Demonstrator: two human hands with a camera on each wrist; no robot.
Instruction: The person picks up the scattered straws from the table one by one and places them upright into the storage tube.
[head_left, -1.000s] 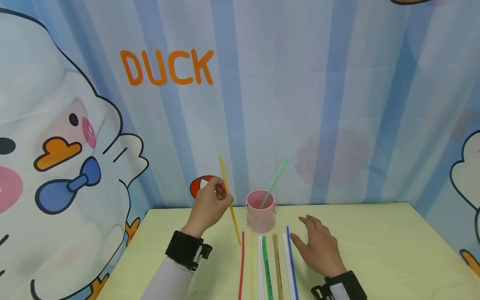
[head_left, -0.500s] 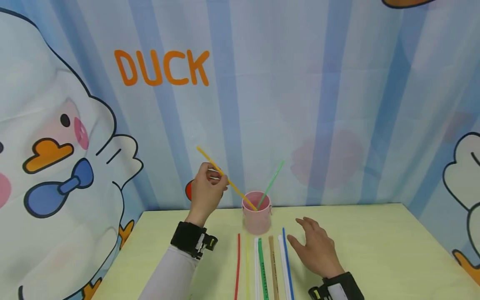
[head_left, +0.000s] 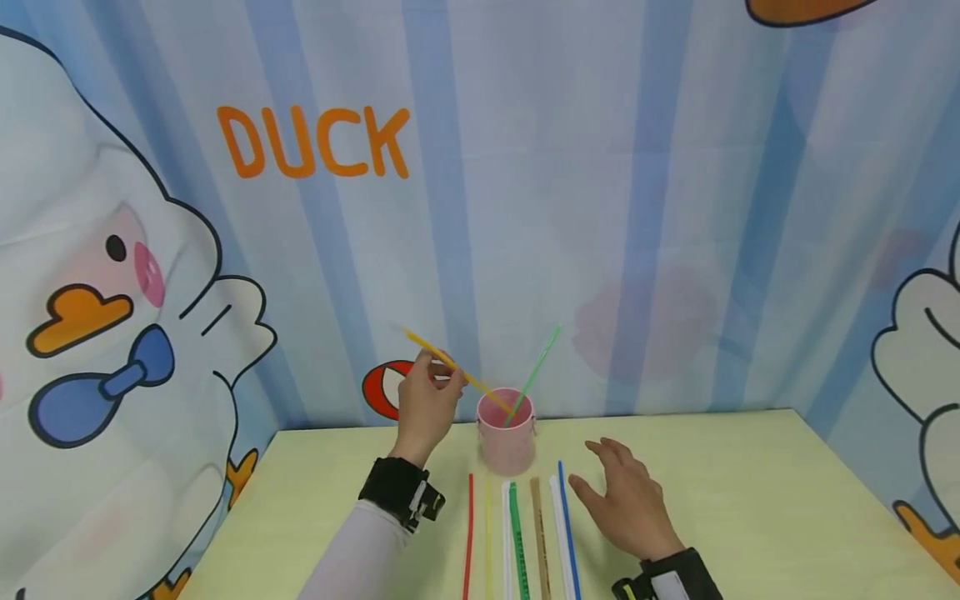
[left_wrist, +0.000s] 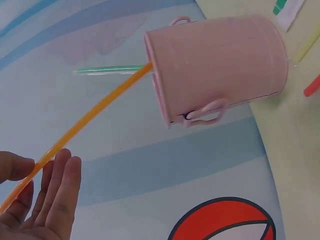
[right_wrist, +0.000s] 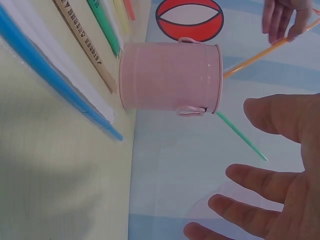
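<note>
My left hand pinches an orange-yellow drinking straw between thumb and fingers. The straw slants down to the right, its lower end inside the mouth of a pink bucket. A light green straw leans in the same bucket, its top pointing up and right. To the right of the bucket, my right hand hovers with fingers spread, holding nothing. Near its thumb lies a blue straw. How deep the orange-yellow straw reaches is hidden by the bucket wall.
In front of the bucket, straws lie in a row: red, yellow, a green-marked one, a brown one with printing and white ones. The pale yellow table ends at a duck-print curtain.
My left hand has tilted the orange-yellow straw and brought its lower end over and into the bucket. My right hand holds nearly the same pose. The head view has shifted slightly.
</note>
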